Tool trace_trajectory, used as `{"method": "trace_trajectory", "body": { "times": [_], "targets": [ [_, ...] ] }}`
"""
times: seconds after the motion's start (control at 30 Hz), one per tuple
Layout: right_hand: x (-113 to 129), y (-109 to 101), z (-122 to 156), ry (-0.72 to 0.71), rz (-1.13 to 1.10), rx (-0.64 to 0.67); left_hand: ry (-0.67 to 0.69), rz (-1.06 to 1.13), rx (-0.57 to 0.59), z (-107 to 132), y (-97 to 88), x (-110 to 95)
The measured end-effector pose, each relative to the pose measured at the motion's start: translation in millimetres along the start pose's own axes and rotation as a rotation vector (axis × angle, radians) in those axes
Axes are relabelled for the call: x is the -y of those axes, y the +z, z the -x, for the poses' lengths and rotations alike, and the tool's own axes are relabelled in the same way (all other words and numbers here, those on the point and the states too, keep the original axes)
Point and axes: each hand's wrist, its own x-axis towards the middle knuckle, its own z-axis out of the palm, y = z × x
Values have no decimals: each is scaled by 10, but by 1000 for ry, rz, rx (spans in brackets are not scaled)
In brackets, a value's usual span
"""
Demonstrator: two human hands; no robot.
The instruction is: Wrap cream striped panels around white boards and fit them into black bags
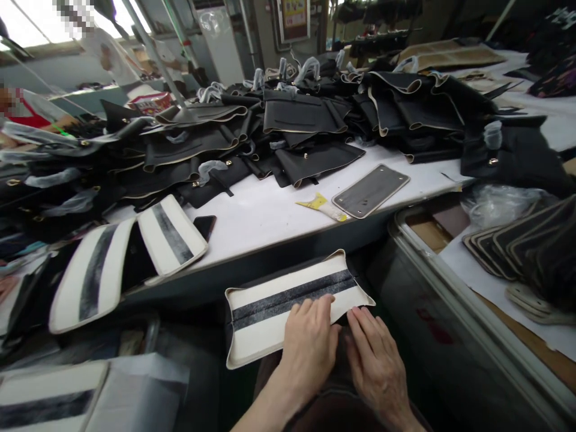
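Note:
A cream bag panel (265, 312) with a dark grey stripe along its length lies in front of me, below the table edge. My left hand (310, 342) rests flat on its lower right part, fingers stretched out over the stripe. My right hand (375, 357) lies beside it, fingers extended toward the panel's right corner and touching its edge. Neither hand grips anything.
A white table (270, 210) carries heaps of black bag pieces (297, 120), two cream striped panels (130, 252), a grey plate (371, 191), a yellow scrap (321, 206) and a phone (204, 226). Stacked dark pads (522, 246) sit right. A person's arm (27, 126) shows far left.

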Motion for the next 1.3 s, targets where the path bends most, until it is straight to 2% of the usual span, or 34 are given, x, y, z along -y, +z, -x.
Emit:
{"method": "trace_trajectory", "body": {
  "times": [0.1,0.2,0.4,0.57,0.73,0.87,1.0,1.13,1.3],
  "targets": [
    [45,15,-10,1,4,-7,-48,-18,-10,221,-98,155],
    [143,66,-21,2,-11,-42,-86,0,-37,354,-111,291],
    [400,182,-30,-34,-57,-119,-89,-66,-111,323,5,331],
    [565,245,-53,-96,-77,-128,-66,-26,-143,349,2,377],
    [706,285,-56,-116,-67,-103,-48,-46,-168,592,-130,565],
    [835,301,-72,-131,-52,-88,-77,-68,-236,813,-286,762],
    [944,313,-93,-165,-66,-87,-49,-31,-267,941,-358,913],
    [1030,332,-109,-213,-79,-97,-27,76,-312,988,-281,986],
    [1133,365,-137,-277,-84,-91,-72,154,-539,1023,-73,1082]
  ]
}}
